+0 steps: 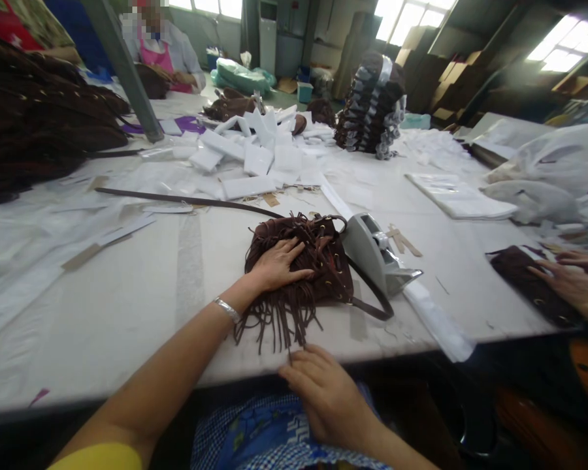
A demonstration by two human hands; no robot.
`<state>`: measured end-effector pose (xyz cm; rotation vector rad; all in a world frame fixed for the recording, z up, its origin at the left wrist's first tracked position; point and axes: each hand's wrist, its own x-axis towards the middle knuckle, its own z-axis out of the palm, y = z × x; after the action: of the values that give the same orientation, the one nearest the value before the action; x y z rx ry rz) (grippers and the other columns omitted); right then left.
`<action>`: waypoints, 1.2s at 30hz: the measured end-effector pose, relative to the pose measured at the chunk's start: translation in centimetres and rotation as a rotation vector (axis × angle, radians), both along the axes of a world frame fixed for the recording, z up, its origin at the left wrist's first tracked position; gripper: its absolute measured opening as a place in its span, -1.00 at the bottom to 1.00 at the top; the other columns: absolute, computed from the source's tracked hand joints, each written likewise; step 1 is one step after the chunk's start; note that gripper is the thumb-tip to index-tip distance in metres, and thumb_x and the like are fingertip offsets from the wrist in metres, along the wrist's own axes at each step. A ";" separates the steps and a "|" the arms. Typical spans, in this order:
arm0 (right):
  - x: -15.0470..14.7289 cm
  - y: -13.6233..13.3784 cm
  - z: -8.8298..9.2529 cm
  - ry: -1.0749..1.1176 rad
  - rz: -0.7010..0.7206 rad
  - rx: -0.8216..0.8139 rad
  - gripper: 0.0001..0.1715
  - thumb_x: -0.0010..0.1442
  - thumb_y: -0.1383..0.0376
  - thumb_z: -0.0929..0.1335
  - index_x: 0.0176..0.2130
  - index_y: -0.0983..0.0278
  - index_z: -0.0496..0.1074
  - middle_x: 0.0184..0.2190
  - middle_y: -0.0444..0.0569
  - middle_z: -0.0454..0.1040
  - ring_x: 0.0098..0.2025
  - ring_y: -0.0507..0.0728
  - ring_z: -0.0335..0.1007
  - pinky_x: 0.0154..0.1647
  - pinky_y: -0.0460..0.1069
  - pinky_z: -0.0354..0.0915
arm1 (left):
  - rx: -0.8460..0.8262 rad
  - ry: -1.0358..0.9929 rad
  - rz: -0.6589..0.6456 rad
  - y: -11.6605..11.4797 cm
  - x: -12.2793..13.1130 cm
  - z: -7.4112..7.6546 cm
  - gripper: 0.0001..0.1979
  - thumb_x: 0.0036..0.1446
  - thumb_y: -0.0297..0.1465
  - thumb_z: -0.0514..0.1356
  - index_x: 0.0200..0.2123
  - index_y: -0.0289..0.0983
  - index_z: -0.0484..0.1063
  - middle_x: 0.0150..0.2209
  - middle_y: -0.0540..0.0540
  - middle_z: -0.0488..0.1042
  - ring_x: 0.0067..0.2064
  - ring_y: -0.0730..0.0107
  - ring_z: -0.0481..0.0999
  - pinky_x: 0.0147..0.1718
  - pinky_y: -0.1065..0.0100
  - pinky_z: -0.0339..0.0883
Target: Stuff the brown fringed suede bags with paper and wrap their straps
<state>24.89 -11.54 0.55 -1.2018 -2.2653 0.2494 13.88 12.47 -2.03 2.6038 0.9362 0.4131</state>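
A brown fringed suede bag [318, 261] lies on the white table [142, 307] in front of me, its strap trailing off to the left. My left hand [279, 264] rests flat on top of the bag, fingers spread, a silver bracelet on the wrist. My right hand [323, 391] sits at the table's near edge below the bag's fringe, fingers curled downward over my blue checked clothing; one fingertip touches a fringe strand. I cannot see anything held in it.
A grey tape dispenser [377, 251] stands just right of the bag. White paper pieces [255, 163] pile up mid-table, dark bags [39, 117] heap at left, a stack [372, 104] behind. Another person's hands [568, 281] work on a brown bag at right. A seated person [161, 52] is far back.
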 end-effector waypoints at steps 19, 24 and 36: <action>1.1 -3.3 1.1 -0.151 0.186 0.007 -0.61 0.34 0.36 0.27 0.14 0.18 0.35 0.11 -0.14 0.47 -0.38 -0.01 0.56 -0.59 -0.14 0.36 | 0.021 -0.001 0.149 1.2 0.6 -0.8 -0.10 0.12 0.23 -0.03 0.30 -0.31 0.21 0.36 -0.24 0.11 0.36 -0.02 0.06 0.32 0.12 -0.05; 1.1 2.7 0.1 -0.051 -0.196 0.076 -0.49 0.30 0.24 0.36 0.20 0.30 0.30 0.18 0.17 0.36 0.17 0.25 0.31 0.18 0.16 0.31 | 0.002 -0.011 0.141 1.7 0.5 -0.9 -0.11 0.15 0.20 -0.04 0.31 -0.34 0.17 0.37 -0.26 0.08 0.37 -0.01 0.03 0.33 0.10 -0.07; 0.5 4.8 -1.9 -0.139 -0.200 -0.161 -0.85 0.32 0.39 0.26 -0.25 0.33 0.43 -0.43 -0.01 0.47 -0.36 0.11 0.38 -0.32 -0.05 0.30 | 0.024 -0.025 0.160 1.8 0.5 -1.2 -0.29 0.23 0.07 -0.02 0.27 -0.26 0.23 0.35 -0.15 0.16 0.36 0.09 0.09 0.33 0.13 -0.04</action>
<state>25.43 -6.73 -1.37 -1.5627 -2.2542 0.2835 14.35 14.25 -3.20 2.5481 1.1416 0.4991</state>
